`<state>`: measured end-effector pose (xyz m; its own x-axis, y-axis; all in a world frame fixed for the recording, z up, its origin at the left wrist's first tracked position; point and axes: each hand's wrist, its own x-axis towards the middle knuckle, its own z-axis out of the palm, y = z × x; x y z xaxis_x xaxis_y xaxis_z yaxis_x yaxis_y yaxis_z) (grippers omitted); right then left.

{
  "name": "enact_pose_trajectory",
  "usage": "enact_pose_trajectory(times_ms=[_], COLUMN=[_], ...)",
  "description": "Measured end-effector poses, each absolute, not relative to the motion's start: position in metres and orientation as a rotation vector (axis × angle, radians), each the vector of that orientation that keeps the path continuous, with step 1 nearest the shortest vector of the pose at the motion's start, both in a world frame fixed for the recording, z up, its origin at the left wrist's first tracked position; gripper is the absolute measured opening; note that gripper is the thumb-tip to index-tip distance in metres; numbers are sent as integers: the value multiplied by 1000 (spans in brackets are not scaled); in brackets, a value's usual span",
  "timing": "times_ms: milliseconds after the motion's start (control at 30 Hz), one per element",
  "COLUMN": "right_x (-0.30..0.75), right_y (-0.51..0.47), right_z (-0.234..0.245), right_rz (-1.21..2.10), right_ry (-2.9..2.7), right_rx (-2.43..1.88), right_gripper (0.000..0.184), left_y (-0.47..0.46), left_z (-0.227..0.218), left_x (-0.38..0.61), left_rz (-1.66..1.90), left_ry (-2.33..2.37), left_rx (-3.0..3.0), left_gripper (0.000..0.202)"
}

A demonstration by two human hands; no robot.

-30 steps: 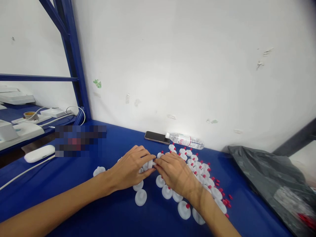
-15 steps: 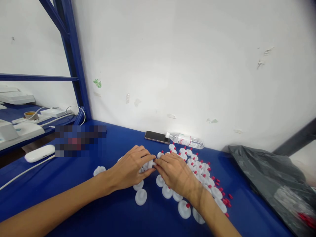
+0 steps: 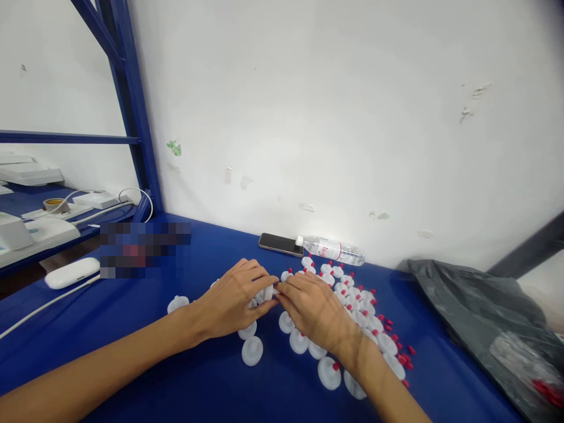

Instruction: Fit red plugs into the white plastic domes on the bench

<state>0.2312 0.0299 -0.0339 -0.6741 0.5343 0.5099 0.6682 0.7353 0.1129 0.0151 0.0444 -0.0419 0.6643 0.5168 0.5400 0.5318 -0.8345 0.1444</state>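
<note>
Pinching one white disc [image 3: 265, 294] between their fingertips, the left hand [image 3: 229, 306] and right hand [image 3: 314, 311] meet low over the blue surface [image 3: 211, 382], exactly as a second ago. Nothing has shifted, so the disc seems held mid-handling, neither set down nor swapped. A pile [image 3: 359, 317] of like pieces, many red-capped, lies beside the right hand.

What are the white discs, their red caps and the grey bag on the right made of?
The white disc pinched between left hand and right hand, like the loose ones: likely moulded plastic, smooth, faintly translucent, soft sheen. The red caps: opaque plastic probably; too small to judge finish. The grey bag: thin plastic film, by its creases and dull gloss.
</note>
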Motion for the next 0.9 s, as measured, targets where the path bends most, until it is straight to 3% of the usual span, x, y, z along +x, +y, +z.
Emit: enact_pose_trajectory(times_ms=[900], right_x=[231], right_y=[29], right_z=[-32], right_rz=[-430], right_ry=[-2486], right_rx=[-913], right_gripper=[9], left_y=[44], left_z=[-39], left_x=[16], left_rz=[-813], left_ry=[-973], left_rx=[-2880], left_gripper=[28])
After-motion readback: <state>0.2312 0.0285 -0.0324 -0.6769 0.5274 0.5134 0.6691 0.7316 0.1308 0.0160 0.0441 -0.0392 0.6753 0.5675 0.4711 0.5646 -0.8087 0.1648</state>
